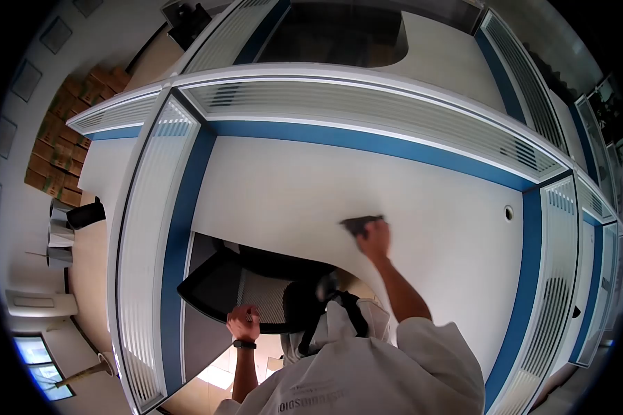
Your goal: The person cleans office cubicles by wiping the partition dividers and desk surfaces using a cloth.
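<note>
A dark grey cloth lies against the white desk top, pressed under the fingers of my right hand. That hand is closed on the cloth near the middle of the desk, and its outline is slightly blurred. Lower down, my left hand, with a black band at the wrist, has its fingers curled over the edge of a black office chair. The chair has a mesh back and stands partly under the desk's curved front edge.
White slatted partitions with blue lower strips enclose the desk on three sides. A round cable hole sits at the desk's right. Stacked cardboard boxes and bins stand beyond the left partition.
</note>
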{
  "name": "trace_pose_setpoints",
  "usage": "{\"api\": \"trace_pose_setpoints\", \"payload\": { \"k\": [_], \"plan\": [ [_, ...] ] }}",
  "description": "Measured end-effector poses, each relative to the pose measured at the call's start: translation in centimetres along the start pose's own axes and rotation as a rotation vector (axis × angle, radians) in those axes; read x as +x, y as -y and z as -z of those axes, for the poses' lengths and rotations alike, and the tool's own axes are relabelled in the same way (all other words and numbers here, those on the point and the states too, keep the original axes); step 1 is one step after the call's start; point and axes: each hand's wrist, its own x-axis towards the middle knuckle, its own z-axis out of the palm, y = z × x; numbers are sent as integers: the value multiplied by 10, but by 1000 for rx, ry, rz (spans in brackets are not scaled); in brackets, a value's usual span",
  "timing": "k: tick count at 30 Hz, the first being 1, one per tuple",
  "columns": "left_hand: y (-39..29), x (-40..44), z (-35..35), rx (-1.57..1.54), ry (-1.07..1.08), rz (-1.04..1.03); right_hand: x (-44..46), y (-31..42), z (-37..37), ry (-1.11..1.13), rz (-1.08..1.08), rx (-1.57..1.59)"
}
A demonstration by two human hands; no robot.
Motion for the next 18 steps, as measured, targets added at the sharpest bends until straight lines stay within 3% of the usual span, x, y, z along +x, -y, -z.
{"api": "trace_pose_setpoints", "payload": {
  "k": [3,4,7,9,11,13,15,18],
  "plan": [
    [1,0,-2,24,-42,-38,-17,-132,31,-188,-190,-208],
    [1,2,-2,5,-53,-30,-20,-144,70,-161,-395,-178],
    [-5,6,-4,-5,-109,-1,-40,-234,107,-229,-643,-328],
    [7,-5,-8,-37,-58,-83,-34,-249,125,-130,-773,-351],
    [-4,-1,-6,0,-83,-39,-17,-257,123,-35,-792,-342],
    [-8,-1,-5,-7,-60,-22,21,-235,118,-44,-1008,-310],
    [-11,3,-4,-10,-66,-14,49,-231,97,-98,-889,-301],
    [-13,4,-3,-16,-66,-16,105,-208,53,-113,-466,-324]
  ]
}}
